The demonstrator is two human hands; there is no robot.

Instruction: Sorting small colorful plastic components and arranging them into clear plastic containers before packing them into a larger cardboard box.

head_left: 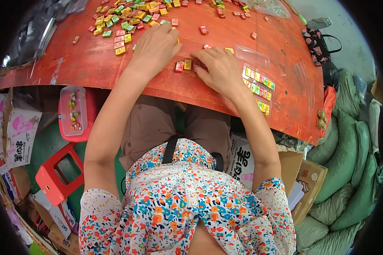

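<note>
My left hand [157,47] reaches over the table with curled fingers, just short of the big pile of small colourful boxes [134,15]. A yellow edge shows beside its fingers, but what they grip is hidden. My right hand [219,69] is bent low over the tabletop, closed around a small red box that is mostly covered by thumb and fingers. Left of it, a red box [179,66] and a yellow box [187,64] stand side by side. A short column of boxes [119,44] lies left of my left hand. Right of my right wrist are neat rows of boxes [258,83].
A clear plastic tray [252,56] lies beyond the rows on the red table [291,91]. Below the table's left edge, a clear tub [73,111] with a few boxes rests on a red stool. Green sacks [342,153] and a flowered bag [317,46] are at right.
</note>
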